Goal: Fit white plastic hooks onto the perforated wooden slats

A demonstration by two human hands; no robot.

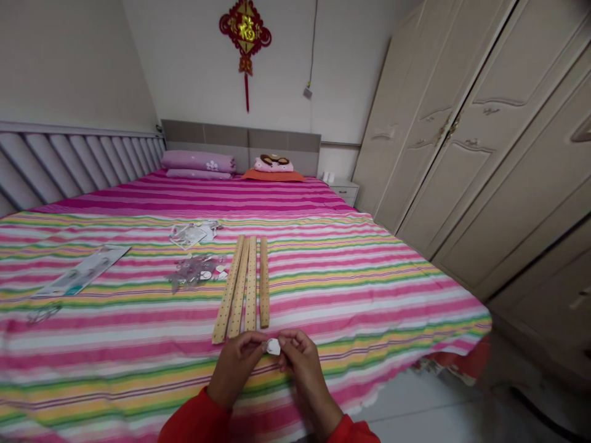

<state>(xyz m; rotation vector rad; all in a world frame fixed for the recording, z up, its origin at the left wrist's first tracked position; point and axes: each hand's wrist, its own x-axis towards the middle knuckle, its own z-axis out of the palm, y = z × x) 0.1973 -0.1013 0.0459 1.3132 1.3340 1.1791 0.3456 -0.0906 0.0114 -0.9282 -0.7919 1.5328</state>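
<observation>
White is the small piece (274, 347) between my hands, just above or against the cloth; I cannot tell which. My left hand (240, 357) pinches its left edge between thumb and forefinger, and my right hand (300, 355) pinches the opposite edge the same way, its other fingers curled in below. My fingertips hide part of the piece, so I cannot tell whether anything is fixed to it or whether it peels apart. With something this little, I judge a light grip best: one hand steadies, the other does the fine work, and the forearms stay low so that a slip would only drop it onto the cloth. Pressing hard could bend it or smear it with fingerprints.

Just beyond my fingertips lie four wooden strips (239, 289) dotted with small marks or holes, pointing away from me; the rightmost strip (264, 283) sits a little apart. I would mind my knuckles there, as a nudge could skew them. Farther out, left of the strips, is a pile of clear plastic bits (189, 271), with white scraps (222, 274) beside it and packaging (189, 234) past that. Well off to my left lies a long clear pack (87, 269) on the striped cloth (378, 289).
</observation>
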